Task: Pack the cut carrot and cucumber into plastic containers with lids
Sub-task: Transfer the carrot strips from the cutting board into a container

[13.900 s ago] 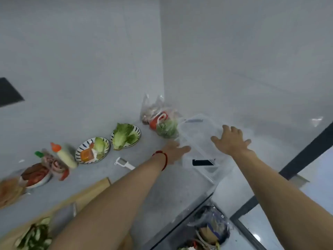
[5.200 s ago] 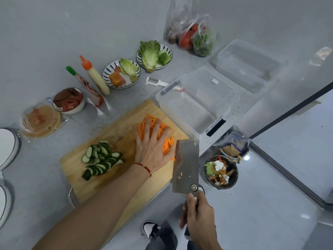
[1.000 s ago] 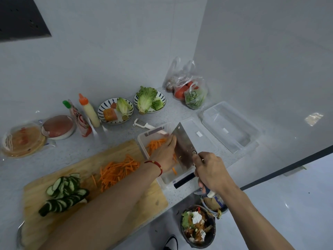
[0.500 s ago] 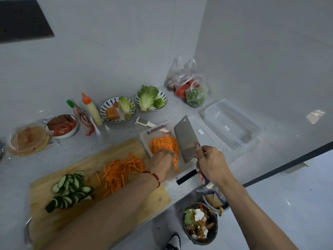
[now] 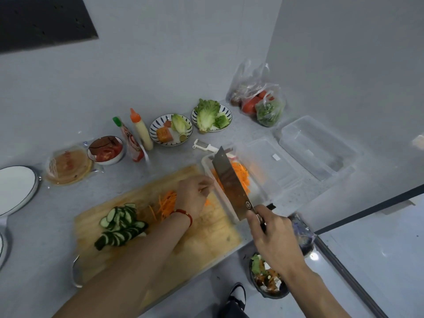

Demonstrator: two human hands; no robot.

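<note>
A clear plastic container [image 5: 270, 171] sits right of the wooden cutting board [image 5: 206, 235] with a pile of carrot shreds [image 5: 241, 174] at its left end. More carrot shreds [image 5: 166, 204] lie on the board, beside a heap of cucumber slices [image 5: 120, 224]. My left hand [image 5: 193, 193] hovers over the board's carrot, fingers curled, near the container's edge. My right hand [image 5: 273, 235] grips a cleaver [image 5: 231, 185] whose blade lies over the container's left end. A second clear container [image 5: 317, 146] stands further right.
Along the wall stand two sauce bottles [image 5: 135, 137], a bowl of tomato slices [image 5: 105, 150], wrapped tortillas [image 5: 67, 165], two lettuce plates [image 5: 212, 117], a peeler [image 5: 204, 145] and a bag of vegetables [image 5: 259, 102]. A waste bowl [image 5: 267, 280] sits below the counter edge.
My left hand has drawn back from the container to the carrot on the board. The cleaver has tilted lower over the container's left end.
</note>
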